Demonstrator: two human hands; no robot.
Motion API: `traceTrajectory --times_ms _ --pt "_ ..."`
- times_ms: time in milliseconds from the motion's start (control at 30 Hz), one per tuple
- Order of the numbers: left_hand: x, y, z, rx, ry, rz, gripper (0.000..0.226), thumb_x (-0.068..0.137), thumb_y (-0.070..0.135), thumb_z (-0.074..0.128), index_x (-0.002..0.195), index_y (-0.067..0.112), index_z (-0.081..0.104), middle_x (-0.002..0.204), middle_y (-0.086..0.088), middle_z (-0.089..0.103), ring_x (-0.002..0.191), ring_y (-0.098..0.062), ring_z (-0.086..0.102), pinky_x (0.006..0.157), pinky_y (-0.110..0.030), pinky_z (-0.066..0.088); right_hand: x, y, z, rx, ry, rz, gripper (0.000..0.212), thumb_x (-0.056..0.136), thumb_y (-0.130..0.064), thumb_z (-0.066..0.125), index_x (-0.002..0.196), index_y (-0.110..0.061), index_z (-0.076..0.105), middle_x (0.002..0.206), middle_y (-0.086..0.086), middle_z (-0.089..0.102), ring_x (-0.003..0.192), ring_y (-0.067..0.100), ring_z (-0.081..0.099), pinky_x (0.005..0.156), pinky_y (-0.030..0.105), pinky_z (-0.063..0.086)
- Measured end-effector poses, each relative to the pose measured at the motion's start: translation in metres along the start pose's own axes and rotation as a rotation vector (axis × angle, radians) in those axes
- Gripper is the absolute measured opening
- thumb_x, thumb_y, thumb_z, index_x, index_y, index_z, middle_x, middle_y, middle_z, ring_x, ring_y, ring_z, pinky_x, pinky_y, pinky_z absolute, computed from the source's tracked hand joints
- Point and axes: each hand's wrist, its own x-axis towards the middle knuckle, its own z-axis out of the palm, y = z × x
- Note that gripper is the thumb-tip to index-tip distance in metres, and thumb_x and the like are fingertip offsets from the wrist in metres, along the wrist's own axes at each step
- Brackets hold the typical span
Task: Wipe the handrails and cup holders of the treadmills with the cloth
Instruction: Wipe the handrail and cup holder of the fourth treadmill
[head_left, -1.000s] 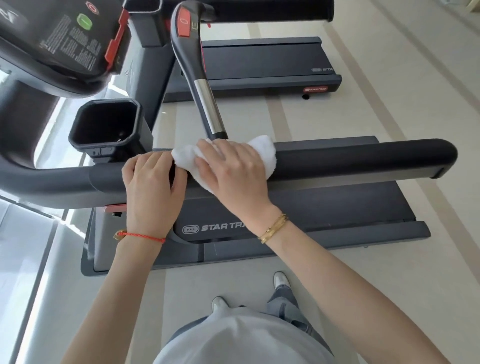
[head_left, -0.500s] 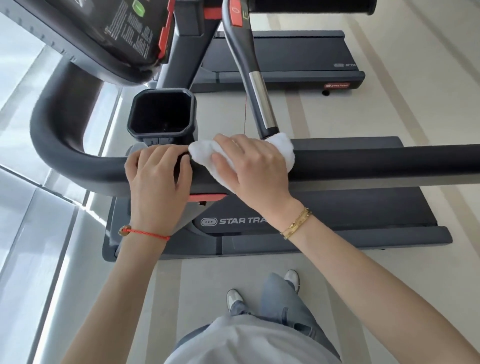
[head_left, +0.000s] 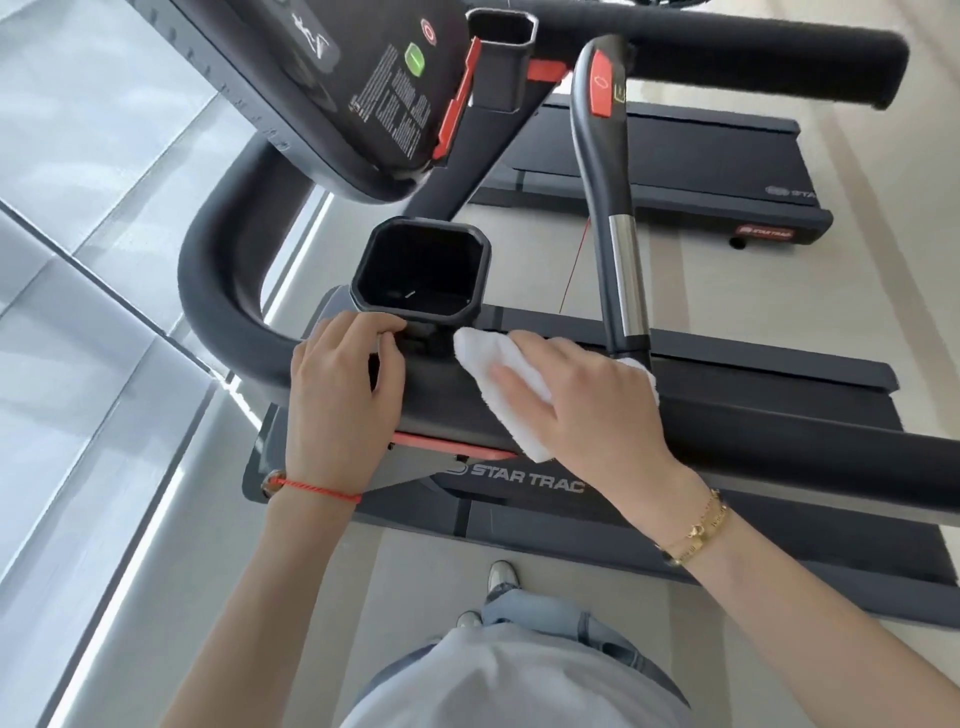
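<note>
Here the person's right hand (head_left: 587, 400) lies flat on the white cloth (head_left: 506, 387), fingers straight and slightly spread, pressing it onto the black handrail (head_left: 779, 441) just beside the square cup holder (head_left: 423, 270), likely so the whole pad of cloth bears on the curved bar. The left hand (head_left: 340, 395) drapes over the same rail by the holder's base, fingers curled over the far edge, apparently for steadying. The holder itself looks not yet wiped.

A gym: two Star Trac treadmills (head_left: 649, 156) side by side.
</note>
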Motion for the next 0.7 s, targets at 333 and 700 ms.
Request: traceTrajectory --times_ms 333,700 --pt "0.023 -0.013 -0.003 0.029 0.058 -0.072 0.026 0.096 0.014 0.05 0.12 0.014 0.061 0.111 0.0 0.062 0.105 -0.021 0.058 0.091 -0.048 0.051 0.052 0.013 -0.01 0.246 -0.042 0.283 0.045 0.099 -0.056 0.03 0.086 -0.019 0.052 0.06 -0.008 0.045 0.059 0.021 0.048 0.056 0.035 0.039" --pt "0.076 -0.043 -0.005 0.06 -0.268 -0.075 0.042 0.097 0.027 0.053 0.137 0.012 0.053 0.124 -0.007 0.063 0.114 -0.025 0.059 0.098 -0.041 0.047 0.113 0.003 0.039 0.349 -0.218 0.295 0.041 0.101 -0.049 0.035 0.133 -0.023 0.034 0.114 0.003 0.055 0.086 0.023 0.049 0.07 0.033 0.032"
